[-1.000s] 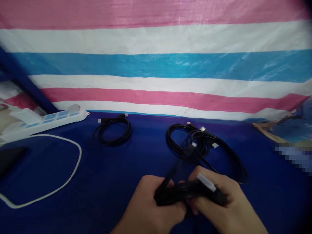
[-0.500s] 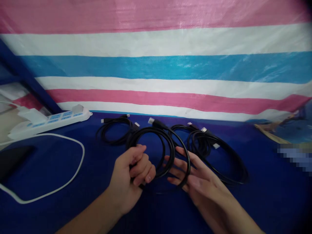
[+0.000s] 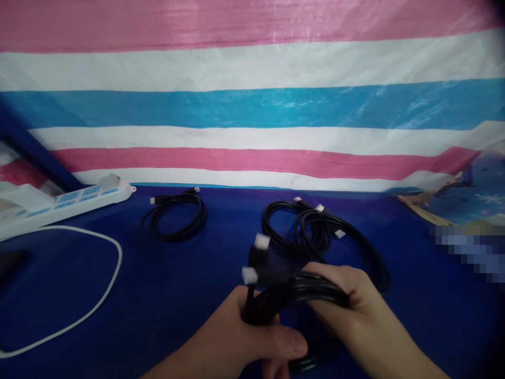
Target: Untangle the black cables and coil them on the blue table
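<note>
A coiled black cable (image 3: 315, 287) is held between my two hands, low in the middle of the view. My left hand (image 3: 252, 337) is closed around the near left side of the coil, thumb lying across it. My right hand (image 3: 347, 300) grips the coil's right side. Two plugs with pale tips, one of them a white-tipped plug (image 3: 260, 247), stick up at the coil's left end, blurred by motion. Behind my right hand lie more coiled black cables (image 3: 311, 231) with pale plug ends. Another black cable coil (image 3: 177, 216) rests at the back left, apart from my hands.
A white power strip (image 3: 71, 202) with an adapter plugged in stands at the left. In front of it a white cord (image 3: 116, 273) loops beside a dark flat object (image 3: 11, 266). A striped plastic sheet (image 3: 252, 105) rises behind the blue table surface (image 3: 177, 273).
Both hands have moved right and nearer, and the coil has tipped from facing me to edge-on. My right hand's spread fingers have closed on it. The view has shifted slightly right.
</note>
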Available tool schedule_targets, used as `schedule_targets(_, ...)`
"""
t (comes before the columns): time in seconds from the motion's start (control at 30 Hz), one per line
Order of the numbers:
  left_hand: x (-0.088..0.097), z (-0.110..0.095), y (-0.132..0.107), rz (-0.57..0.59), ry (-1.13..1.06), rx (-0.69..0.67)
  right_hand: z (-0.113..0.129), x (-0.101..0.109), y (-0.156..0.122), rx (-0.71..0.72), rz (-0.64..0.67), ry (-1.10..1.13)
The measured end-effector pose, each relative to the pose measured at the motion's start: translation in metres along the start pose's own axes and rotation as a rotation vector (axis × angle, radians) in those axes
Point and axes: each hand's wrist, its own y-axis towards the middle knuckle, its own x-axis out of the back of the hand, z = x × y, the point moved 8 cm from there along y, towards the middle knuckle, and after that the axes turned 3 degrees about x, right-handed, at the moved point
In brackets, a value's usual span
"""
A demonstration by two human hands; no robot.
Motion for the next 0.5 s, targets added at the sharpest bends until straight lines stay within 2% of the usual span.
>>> schedule_targets(0.1, 0.001, -0.008, -0.007, -0.092, 0.109, 0.041, 0.004, -0.005, 0.001, 0.03, 0.098, -0.164)
schedule_targets(0.2, -0.002, -0.004, -0.01, -0.118, 0.113, 0.105, 0.008, -0.009, -0.001, 0.14, 0.117, -0.308)
schedule_targets(0.3, -0.005, 0.009, -0.007, -0.032, 0.117, 0.143, 0.012, -0.011, -0.003, 0.263, 0.103, -0.404)
schedule_targets(0.37, -0.004, 0.015, -0.004, 0.059, 0.119, 0.142, 0.013, -0.016, -0.004, 0.285, 0.147, -0.33)
schedule_targets(0.43, -0.005, 0.017, -0.003, 0.162, 0.121, 0.129, 0.009, -0.024, -0.003, 0.184, 0.256, -0.166)
schedule_targets(0.5, -0.007, 0.015, -0.003, 0.247, 0.127, 0.112, -0.001, -0.038, -0.008, -0.026, 0.434, 0.015)
